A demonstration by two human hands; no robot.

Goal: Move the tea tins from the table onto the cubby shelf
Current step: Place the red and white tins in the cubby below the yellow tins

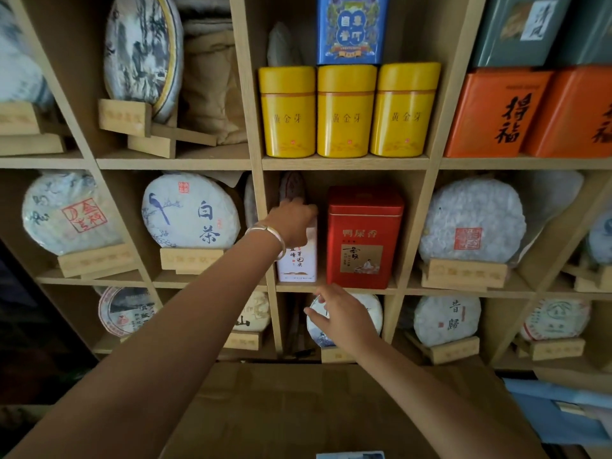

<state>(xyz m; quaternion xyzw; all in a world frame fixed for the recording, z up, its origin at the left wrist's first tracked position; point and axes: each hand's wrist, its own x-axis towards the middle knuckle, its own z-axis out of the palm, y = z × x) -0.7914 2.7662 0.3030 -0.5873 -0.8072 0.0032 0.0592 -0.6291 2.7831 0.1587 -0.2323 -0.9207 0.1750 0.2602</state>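
A white tea tin [298,263] stands upright in the middle cubby of the wooden cubby shelf [344,162], at its left side. My left hand [293,221] grips the tin's top, hiding the lid. A red tea tin [363,236] stands upright just to its right in the same cubby. My right hand [341,314] hovers with relaxed, spread fingers below the cubby's front edge and holds nothing. Three yellow round tins [346,111] line the cubby above, with a blue tin [351,28] on top of them.
Wrapped round tea cakes [190,212] on wooden stands fill the neighbouring cubbies. Orange boxes [496,114] sit upper right under grey-green boxes [520,28]. A brown cardboard box [298,412] lies below my arms, with blue packages [559,415] to its right.
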